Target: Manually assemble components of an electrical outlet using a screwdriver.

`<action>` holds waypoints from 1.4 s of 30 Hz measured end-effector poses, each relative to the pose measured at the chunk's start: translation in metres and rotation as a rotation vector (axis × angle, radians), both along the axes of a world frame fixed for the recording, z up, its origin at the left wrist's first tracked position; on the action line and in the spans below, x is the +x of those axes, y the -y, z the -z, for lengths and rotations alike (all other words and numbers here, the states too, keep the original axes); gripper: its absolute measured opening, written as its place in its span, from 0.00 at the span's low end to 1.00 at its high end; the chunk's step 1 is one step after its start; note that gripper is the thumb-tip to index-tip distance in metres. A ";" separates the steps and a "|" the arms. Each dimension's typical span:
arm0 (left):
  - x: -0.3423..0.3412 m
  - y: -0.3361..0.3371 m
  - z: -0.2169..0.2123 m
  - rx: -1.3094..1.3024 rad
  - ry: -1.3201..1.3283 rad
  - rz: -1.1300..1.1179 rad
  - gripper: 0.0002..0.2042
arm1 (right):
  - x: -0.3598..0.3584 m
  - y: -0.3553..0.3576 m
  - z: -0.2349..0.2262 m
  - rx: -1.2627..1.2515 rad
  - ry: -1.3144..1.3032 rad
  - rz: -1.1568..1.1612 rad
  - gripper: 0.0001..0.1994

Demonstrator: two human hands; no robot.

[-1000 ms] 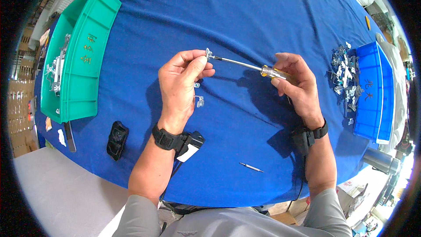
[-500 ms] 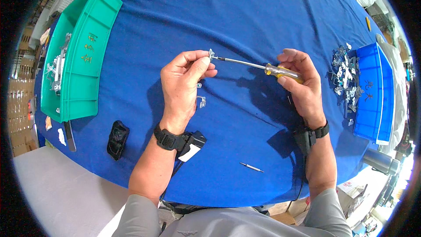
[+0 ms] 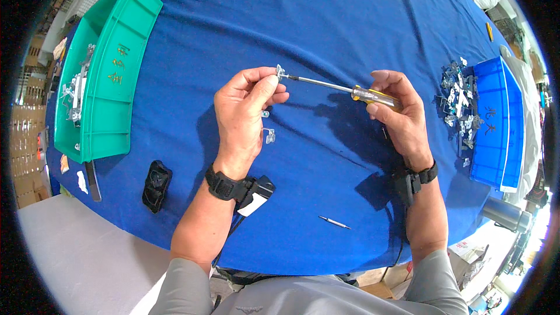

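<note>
The head view shows, at the far left of the blue cloth (image 3: 216, 23), a green bin (image 3: 109, 115) with a batch of metal parts (image 3: 76, 90) inside. A white scrap (image 3: 82, 182) lies nearer, at the cloth's left edge, and a black object (image 3: 157, 186) rests to its right, between that edge and my left forearm.

My left hand (image 3: 239, 118) is up at the middle, a black strap (image 3: 224, 185) around its wrist. Its thumb and forefinger are pinched narrow on a small metal piece (image 3: 280, 72), which sits at their tips. Two more metal pieces (image 3: 270, 136) show just to the right of that palm; I cannot tell whether my curled fingers hold them or they lie on the cloth.

A screwdriver (image 3: 338, 87) reaches across from the right, its dark tip meeting the small metal piece. On the near side lies a slim double-ended bit (image 3: 335, 222).

My right hand (image 3: 403, 115) has its thumb and fingers closed around the screwdriver's clear, yellowish handle, and its wrist wears a black strap too. Farther right, a heap of metal parts (image 3: 459, 96) lies beside a blue bin (image 3: 496, 125), with a grey cylinder (image 3: 506, 213) nearer me.
</note>
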State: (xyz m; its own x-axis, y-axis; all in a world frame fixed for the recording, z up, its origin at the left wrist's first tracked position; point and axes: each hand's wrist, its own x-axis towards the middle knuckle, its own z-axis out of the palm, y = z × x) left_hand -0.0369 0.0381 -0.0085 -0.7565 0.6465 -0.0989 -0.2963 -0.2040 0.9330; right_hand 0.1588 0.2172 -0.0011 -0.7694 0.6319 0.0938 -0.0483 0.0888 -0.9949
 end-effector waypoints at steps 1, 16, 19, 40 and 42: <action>-0.001 0.001 0.000 -0.010 0.005 0.000 0.07 | -0.003 0.002 0.001 -0.001 -0.029 0.015 0.19; -0.002 0.002 -0.001 -0.039 0.020 -0.050 0.07 | 0.005 0.003 -0.017 0.020 0.139 -0.124 0.17; -0.005 0.002 -0.007 -0.033 0.093 -0.086 0.07 | 0.012 -0.003 -0.018 0.008 0.103 -0.140 0.14; 0.036 -0.007 -0.008 0.027 -0.086 0.120 0.07 | -0.003 0.043 -0.031 -0.151 0.274 -0.479 0.14; 0.040 -0.007 -0.007 0.039 -0.119 0.110 0.07 | -0.011 0.043 -0.037 -0.235 0.300 -0.223 0.17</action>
